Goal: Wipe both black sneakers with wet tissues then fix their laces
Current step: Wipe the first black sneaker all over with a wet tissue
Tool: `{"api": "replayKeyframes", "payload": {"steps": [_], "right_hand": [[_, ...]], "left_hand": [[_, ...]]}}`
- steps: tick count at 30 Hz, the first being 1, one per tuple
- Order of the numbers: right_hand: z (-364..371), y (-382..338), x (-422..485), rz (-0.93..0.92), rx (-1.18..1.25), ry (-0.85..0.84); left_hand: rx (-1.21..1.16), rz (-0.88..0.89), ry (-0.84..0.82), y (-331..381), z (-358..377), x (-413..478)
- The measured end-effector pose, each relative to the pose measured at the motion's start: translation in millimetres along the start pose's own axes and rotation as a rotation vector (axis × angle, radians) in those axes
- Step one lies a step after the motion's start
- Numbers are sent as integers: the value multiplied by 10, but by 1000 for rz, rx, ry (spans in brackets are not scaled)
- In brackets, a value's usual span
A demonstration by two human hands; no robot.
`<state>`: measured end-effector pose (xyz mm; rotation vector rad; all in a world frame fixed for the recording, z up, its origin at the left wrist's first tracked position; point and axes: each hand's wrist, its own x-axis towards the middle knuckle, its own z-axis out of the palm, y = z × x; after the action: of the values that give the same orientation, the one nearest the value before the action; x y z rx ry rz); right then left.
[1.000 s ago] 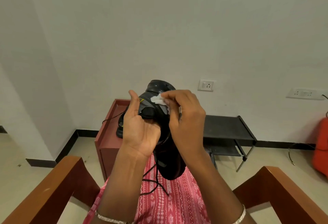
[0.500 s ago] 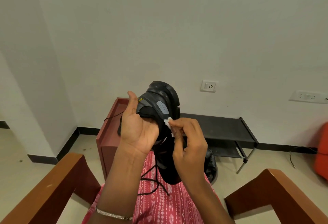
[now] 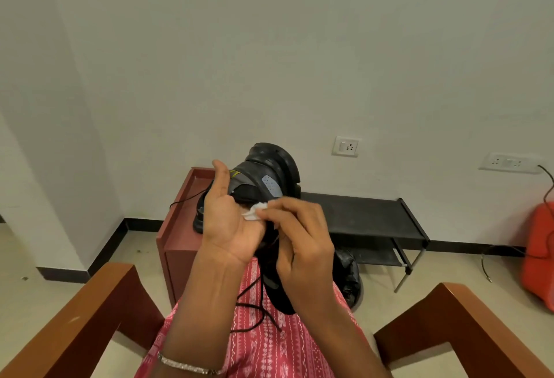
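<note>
One black sneaker (image 3: 263, 180) is being gripped upright above the lap by the left hand (image 3: 230, 222), while the right hand (image 3: 302, 240) is pinching a wet tissue (image 3: 254, 216) against its side.

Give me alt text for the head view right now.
The left hand holds a black sneaker upright while the right hand pinches a white tissue against it. Loose laces hang over the lap.

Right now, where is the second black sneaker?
In the head view, the second black sneaker sits on the reddish-brown cabinet by the wall, mostly hidden behind the left hand holding the raised sneaker.
</note>
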<state>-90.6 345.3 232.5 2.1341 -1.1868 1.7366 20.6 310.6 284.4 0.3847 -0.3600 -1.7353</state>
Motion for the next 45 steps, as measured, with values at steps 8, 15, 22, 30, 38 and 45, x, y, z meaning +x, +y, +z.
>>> {"api": "replayKeyframes", "payload": {"steps": [8, 15, 22, 30, 38, 45], "right_hand": [[-4, -16, 203, 52, 23, 51], [-4, 47, -64, 13, 50, 2], [21, -21, 85, 23, 47, 32], [62, 31, 262, 12, 73, 44], [18, 117, 31, 111, 104, 43], [161, -77, 543, -19, 82, 16]], "left_hand": [[-64, 42, 33, 13, 49, 9], [-153, 98, 8, 110, -4, 28], [-202, 60, -1, 97, 24, 8], [-217, 89, 9, 76, 11, 21], [-243, 155, 2, 145, -50, 53], [-278, 31, -12, -32, 49, -48]]}}
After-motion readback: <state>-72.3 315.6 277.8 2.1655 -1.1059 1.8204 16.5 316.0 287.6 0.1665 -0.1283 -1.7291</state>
